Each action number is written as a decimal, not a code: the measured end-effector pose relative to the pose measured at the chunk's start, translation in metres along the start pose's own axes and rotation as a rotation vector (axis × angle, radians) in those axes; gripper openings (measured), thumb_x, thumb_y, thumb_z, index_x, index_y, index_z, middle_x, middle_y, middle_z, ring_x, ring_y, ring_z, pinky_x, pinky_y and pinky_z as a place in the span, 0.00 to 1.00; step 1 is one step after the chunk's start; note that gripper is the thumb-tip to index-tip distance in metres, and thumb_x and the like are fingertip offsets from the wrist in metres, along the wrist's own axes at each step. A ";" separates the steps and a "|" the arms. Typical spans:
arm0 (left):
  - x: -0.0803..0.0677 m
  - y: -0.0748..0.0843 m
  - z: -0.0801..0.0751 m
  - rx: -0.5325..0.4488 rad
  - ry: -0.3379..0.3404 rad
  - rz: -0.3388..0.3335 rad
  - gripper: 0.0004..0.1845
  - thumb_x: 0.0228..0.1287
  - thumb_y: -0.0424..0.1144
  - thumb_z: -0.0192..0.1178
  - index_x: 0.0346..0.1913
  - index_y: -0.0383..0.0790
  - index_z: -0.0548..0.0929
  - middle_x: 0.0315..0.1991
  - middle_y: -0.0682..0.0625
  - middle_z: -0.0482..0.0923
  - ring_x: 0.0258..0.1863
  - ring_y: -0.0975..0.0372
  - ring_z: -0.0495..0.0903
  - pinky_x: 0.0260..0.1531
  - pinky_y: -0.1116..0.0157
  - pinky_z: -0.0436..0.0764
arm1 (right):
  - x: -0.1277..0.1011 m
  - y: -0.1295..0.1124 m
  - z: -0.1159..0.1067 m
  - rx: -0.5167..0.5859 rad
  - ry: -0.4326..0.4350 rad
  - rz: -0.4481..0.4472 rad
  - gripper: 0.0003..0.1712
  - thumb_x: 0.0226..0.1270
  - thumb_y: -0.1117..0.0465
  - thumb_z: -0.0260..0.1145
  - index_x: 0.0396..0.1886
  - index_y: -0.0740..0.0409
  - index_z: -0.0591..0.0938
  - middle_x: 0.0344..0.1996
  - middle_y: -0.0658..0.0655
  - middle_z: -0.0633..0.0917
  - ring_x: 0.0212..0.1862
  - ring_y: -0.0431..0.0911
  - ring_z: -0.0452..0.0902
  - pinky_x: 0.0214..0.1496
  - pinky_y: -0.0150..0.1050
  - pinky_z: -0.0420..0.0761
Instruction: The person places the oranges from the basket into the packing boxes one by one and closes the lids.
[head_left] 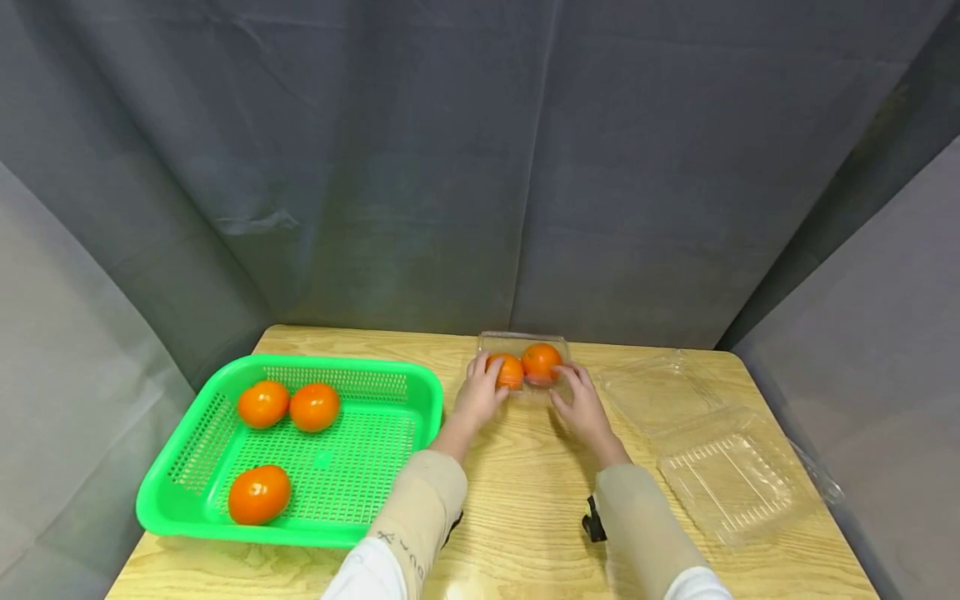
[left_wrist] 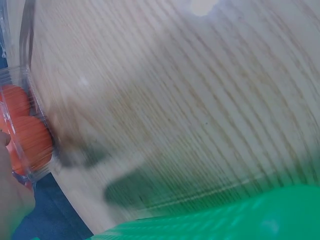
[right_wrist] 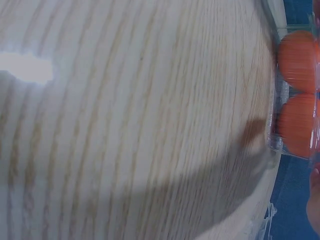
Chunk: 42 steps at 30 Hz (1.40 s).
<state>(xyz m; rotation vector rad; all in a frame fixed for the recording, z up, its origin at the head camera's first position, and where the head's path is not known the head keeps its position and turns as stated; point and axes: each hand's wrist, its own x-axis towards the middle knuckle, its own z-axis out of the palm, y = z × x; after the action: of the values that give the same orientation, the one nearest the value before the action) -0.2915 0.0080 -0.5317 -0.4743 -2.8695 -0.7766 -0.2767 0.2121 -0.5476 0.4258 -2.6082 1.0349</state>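
Beige sleeves (head_left: 427,492) are seen nearest, at the bottom. Clear box (head_left: 510,342) with two oranges (head_left: 542,363) is set at the counter's (head_left: 525,467) far edge, long axis left-right, between both hands — neither clearly nearer. Its left end is held in the left hand's (head_left: 477,396) grip; the right hand (head_left: 583,407) is curved at the right end — whether anything is pinched there can't be told.

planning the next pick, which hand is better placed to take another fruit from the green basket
Probably the left hand: the green basket with three fruits is on that side. The right hand is farther off, though both are at the clear box.
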 end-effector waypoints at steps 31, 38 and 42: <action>0.005 -0.006 -0.002 -0.161 -0.050 -0.154 0.32 0.64 0.40 0.55 0.69 0.40 0.58 0.71 0.41 0.47 0.68 0.50 0.51 0.62 0.56 0.62 | 0.017 -0.008 0.012 -0.026 0.088 0.217 0.24 0.59 0.64 0.63 0.55 0.67 0.71 0.55 0.68 0.67 0.57 0.61 0.66 0.60 0.53 0.66; 0.005 -0.005 -0.003 -0.163 -0.061 -0.163 0.32 0.64 0.41 0.54 0.69 0.40 0.57 0.71 0.41 0.46 0.69 0.50 0.50 0.62 0.56 0.61 | 0.017 -0.006 0.012 -0.027 0.060 0.230 0.24 0.61 0.62 0.62 0.56 0.66 0.70 0.55 0.68 0.67 0.57 0.61 0.66 0.59 0.53 0.66; 0.004 -0.004 -0.003 -0.160 -0.046 -0.163 0.32 0.64 0.41 0.55 0.69 0.39 0.58 0.71 0.41 0.46 0.69 0.49 0.50 0.62 0.55 0.62 | 0.017 -0.006 0.012 -0.034 0.055 0.220 0.25 0.60 0.64 0.62 0.56 0.66 0.70 0.56 0.69 0.67 0.57 0.62 0.66 0.58 0.54 0.67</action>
<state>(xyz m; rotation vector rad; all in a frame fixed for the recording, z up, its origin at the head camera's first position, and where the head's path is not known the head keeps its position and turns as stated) -0.2967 0.0042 -0.5302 -0.2806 -2.9301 -1.0401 -0.2921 0.1970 -0.5462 0.1012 -2.6626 1.0516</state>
